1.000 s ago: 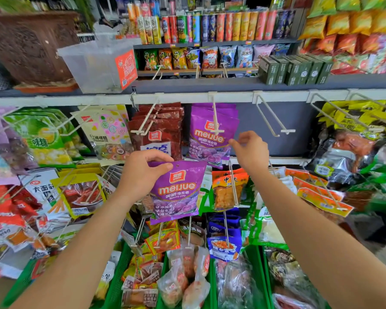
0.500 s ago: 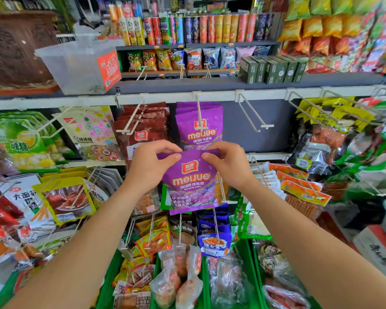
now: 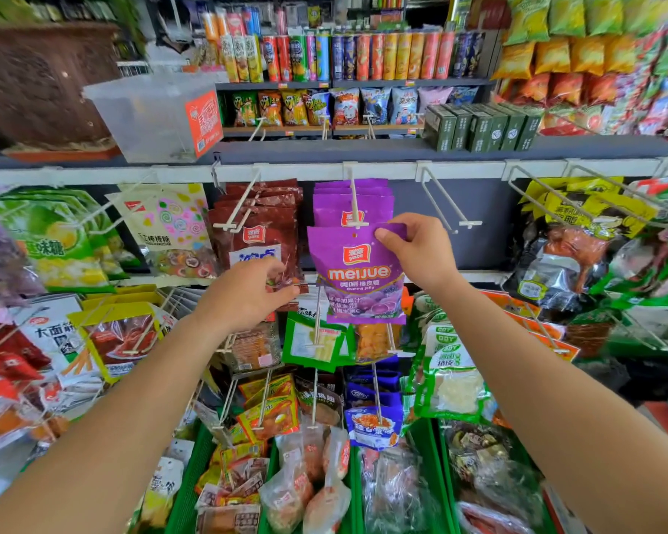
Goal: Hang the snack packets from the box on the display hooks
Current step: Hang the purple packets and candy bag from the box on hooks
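Nearest, below both grips, green bins (image 3: 188, 491) hold loose bagged snacks. The left grip (image 3: 247, 298) has its fingers loosely curled around nothing, and it sits just left of the purple packet's (image 3: 359, 279) lower half, with a narrow gap between them. The right grip (image 3: 421, 252) pinches that packet's upper right corner between thumb and fingers, holding it upright with the label facing the person. The packet's punched hole sits just under the tip of a white display hook (image 3: 353, 202), up and left of the right grip, and is not yet threaded on. Behind it, more purple packets (image 3: 378, 198) hang on the same hook. Dark red packets (image 3: 263, 225) hang above the left grip. Another white hook (image 3: 469, 224) juts out just right of the right grip. Farther up, a shelf carries upright crisp tubes (image 3: 363, 55).
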Action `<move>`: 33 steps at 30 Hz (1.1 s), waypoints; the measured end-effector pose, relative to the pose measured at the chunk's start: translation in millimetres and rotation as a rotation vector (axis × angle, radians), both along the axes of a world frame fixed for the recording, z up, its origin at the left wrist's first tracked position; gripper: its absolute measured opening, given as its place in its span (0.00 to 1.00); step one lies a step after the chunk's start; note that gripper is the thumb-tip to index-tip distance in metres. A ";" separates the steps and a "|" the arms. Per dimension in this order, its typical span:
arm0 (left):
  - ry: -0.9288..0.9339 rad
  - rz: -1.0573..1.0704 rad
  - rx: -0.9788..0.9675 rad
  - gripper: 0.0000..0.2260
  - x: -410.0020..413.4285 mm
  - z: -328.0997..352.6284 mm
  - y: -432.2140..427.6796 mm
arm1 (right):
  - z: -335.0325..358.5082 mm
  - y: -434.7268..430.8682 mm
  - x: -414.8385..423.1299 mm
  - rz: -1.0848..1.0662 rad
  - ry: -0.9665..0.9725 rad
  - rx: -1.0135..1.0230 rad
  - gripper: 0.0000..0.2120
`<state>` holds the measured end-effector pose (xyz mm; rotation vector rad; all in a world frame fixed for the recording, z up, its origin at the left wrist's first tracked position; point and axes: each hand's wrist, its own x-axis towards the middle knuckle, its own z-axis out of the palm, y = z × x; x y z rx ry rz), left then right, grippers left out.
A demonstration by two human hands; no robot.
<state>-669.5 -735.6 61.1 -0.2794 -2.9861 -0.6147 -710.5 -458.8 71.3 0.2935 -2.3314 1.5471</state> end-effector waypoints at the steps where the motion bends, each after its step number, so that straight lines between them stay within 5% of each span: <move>1: -0.004 -0.003 -0.033 0.27 -0.7 -0.3 -1.2 | 0.7 0.4 -1.1 -0.013 0.007 0.002 0.04; 21: 0.005 -0.014 -0.125 0.20 -18.7 -4.3 17.5 | -4.4 -14.1 -87.5 -0.357 -0.045 0.305 0.17; 29: -0.012 -0.024 -0.109 0.22 -25.6 -16.5 9.7 | -51.3 -6.7 -44.0 -0.420 -0.112 0.434 0.24; 33: -0.005 -0.034 -0.102 0.23 -27.9 -19.9 6.6 | -94.4 -10.2 -14.3 -0.342 0.040 0.561 0.17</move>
